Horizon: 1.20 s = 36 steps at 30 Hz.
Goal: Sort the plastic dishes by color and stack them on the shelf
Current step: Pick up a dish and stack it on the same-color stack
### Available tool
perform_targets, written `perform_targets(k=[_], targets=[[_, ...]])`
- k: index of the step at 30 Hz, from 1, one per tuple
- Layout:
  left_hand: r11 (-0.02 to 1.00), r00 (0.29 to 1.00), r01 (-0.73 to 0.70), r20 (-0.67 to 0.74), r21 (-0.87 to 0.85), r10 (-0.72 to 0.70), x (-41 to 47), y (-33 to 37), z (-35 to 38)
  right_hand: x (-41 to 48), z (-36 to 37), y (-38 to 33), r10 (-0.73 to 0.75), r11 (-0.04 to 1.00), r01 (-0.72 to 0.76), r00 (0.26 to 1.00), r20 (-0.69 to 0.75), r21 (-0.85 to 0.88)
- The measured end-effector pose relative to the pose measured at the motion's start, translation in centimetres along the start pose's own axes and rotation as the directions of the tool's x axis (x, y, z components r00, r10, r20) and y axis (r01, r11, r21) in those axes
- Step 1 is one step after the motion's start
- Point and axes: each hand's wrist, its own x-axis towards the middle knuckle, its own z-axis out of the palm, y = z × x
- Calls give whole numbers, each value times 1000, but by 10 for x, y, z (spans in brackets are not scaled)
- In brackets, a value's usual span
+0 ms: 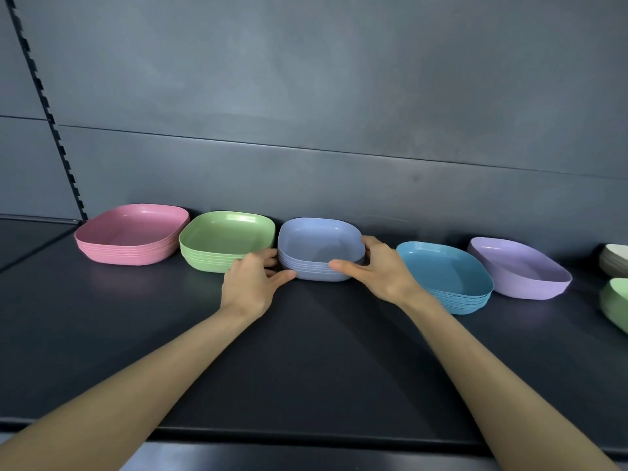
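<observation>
**Both hands on the periwinkle stack**

Left hand [249, 283] and right hand [380, 270] clasp the periwinkle stack [319, 246] from either side. Thumbs lie on its front wall, fingers curl round the sides. Stack: several nested shallow dishes, squarish, rounded corners, matte plastic. It sits on the dark shelf [306, 351], mid-row. Green stack [226, 241] just left, pink stack [132, 234] beyond. Teal stack [445, 277] to the right, then a tilted lilac dish [520, 268].

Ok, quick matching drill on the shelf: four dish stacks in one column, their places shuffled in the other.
1 pink stack
2 green stack
3 periwinkle stack
4 teal stack

A gripped between left hand and right hand
B left end of the row
C just right of the right hand
D second from the left

Pairs: 1-B, 2-D, 3-A, 4-C
</observation>
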Motion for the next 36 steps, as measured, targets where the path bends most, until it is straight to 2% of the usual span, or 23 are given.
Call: perform_targets(k=[5,10,15,20,23,27,30,33,36], targets=[[999,1000,-16,23,31,16,-2,0,-2,-2,-3,-4,24,999,-23,999,33,-35],[996,995,-27,103,82,18,3,4,-9,-5,-9,-12,54,984,-39,995,80,-175],[928,971,-151,226,341,76,3,12,-22,-7,-22,-26,28,956,9,992,121,-294],[792,944,-308,272,527,186,6,36,-40,-11,-59,-35,-6,921,52,993,120,-386],[746,914,-391,322,539,247,10,61,-44,-18,-88,-32,-12,892,52,996,93,-449],[608,851,-525,370,596,372,0,99,-34,-36,-126,-18,15,858,11,999,47,-514],[540,814,-580,418,610,402,-15,119,-14,-50,-149,2,40,838,-11,998,42,-545],[539,807,-590,438,601,396,-32,133,11,-66,-167,24,58,828,3,994,91,-561],[588,822,-568,442,576,360,-52,144,35,-81,-180,47,33,830,34,993,109,-556]])
